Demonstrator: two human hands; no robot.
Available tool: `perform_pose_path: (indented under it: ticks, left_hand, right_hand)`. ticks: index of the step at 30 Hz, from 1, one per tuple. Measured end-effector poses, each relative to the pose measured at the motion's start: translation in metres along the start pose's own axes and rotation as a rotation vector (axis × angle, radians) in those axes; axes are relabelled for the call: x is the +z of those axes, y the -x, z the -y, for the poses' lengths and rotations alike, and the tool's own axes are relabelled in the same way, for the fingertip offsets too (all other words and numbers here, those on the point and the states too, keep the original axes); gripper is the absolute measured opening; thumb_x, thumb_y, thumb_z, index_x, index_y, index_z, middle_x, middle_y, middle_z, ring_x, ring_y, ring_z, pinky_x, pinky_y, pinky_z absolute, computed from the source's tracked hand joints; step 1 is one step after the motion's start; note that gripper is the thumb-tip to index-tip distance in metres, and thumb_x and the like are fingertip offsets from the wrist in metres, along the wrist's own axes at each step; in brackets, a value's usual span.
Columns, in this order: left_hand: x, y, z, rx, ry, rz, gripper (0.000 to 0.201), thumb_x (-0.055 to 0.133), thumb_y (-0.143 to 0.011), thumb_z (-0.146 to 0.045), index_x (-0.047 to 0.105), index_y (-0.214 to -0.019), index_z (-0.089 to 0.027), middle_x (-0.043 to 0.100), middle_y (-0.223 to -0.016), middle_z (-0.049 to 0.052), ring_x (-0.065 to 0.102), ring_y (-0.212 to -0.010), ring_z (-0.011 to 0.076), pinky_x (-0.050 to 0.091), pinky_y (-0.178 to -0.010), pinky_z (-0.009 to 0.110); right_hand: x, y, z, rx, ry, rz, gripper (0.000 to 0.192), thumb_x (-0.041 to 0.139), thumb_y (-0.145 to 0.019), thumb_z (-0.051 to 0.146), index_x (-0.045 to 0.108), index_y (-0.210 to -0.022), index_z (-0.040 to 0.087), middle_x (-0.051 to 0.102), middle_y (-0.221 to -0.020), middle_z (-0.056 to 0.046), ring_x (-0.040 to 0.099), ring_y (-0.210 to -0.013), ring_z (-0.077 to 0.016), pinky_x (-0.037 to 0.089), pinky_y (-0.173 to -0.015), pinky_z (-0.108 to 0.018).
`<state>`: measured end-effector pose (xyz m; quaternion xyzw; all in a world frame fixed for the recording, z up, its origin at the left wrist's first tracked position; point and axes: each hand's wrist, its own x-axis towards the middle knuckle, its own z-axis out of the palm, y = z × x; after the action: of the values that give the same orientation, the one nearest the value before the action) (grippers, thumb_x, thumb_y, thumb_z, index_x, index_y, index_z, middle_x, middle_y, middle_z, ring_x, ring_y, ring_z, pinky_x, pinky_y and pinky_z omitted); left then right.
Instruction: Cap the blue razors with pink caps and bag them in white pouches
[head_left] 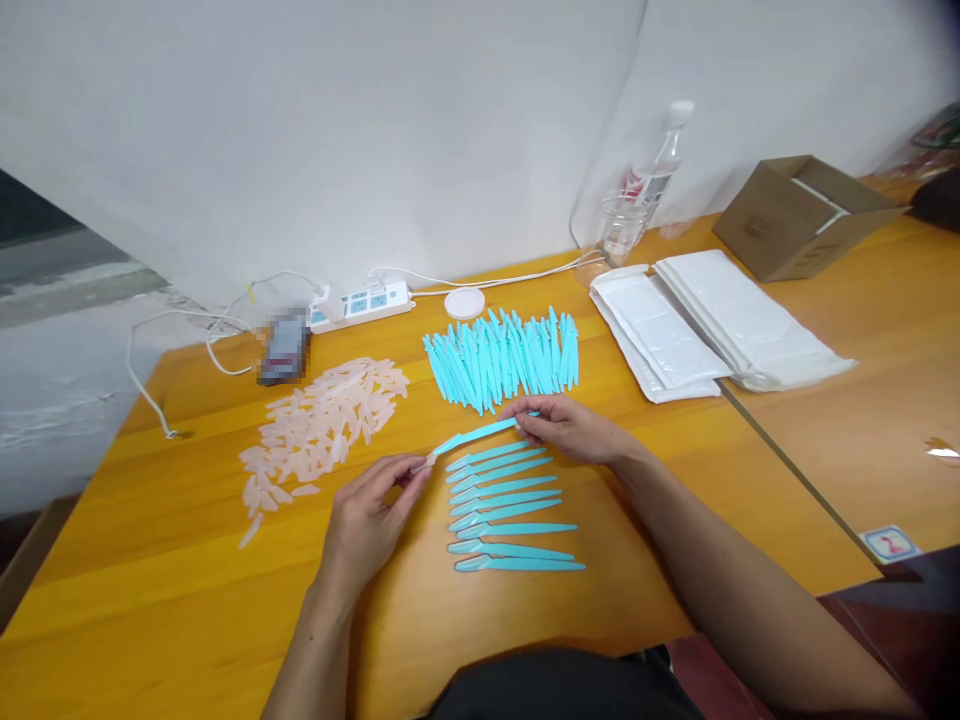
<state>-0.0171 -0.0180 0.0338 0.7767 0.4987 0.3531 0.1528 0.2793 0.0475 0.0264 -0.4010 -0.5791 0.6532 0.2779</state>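
Observation:
My right hand [559, 425] pinches the handle end of a turquoise eyebrow razor [484, 432], held slightly tilted above the table. At the razor's blade end, my left hand [379, 505] has its thumb and forefinger closed on a small translucent cap [429, 461]. How far the cap covers the blade is too small to tell. Below them lies a column of turquoise razors [517, 528], blade ends to the left, with clear caps visible on the nearer ones. A heap of turquoise razors [502, 360] lies beyond my hands. Loose pale caps [322, 420] are spread out on the left.
Along the wall on the wooden table [187, 600] are a power strip [364, 304], a blurred phone-like device [285, 345] and a round white lid [465, 303]. White padded mailers [750, 320], a plastic bottle [664, 165] and an open cardboard box [795, 220] stand at the right.

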Motion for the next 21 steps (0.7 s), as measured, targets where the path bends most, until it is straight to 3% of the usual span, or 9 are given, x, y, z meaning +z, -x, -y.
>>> perform_pose_path:
  ticks: [8, 21]
  left_hand:
    - [-0.008, 0.004, -0.001, 0.033, -0.041, -0.066, 0.009, 0.068, -0.092, -0.019, 0.073, -0.100, -0.020, 0.078, -0.094, 0.003, 0.074, -0.079, 0.0145, 0.060, -0.076, 0.025]
    - [0.010, -0.005, -0.011, 0.111, -0.003, 0.086, 0.019, 0.065, -0.095, -0.018, 0.070, -0.112, -0.021, 0.076, -0.102, 0.006, 0.073, -0.091, 0.0162, 0.058, -0.084, 0.027]
  right_hand:
    - [-0.002, 0.000, 0.000, 0.004, 0.011, 0.010, 0.042, 0.061, -0.088, 0.053, 0.066, -0.109, 0.016, 0.048, -0.069, 0.005, 0.044, -0.064, -0.0112, 0.036, -0.063, -0.025]
    - [-0.001, 0.004, -0.001, 0.010, 0.029, 0.109, 0.036, 0.064, -0.090, 0.048, 0.068, -0.107, 0.017, 0.056, -0.074, 0.003, 0.050, -0.065, -0.0101, 0.042, -0.063, -0.024]
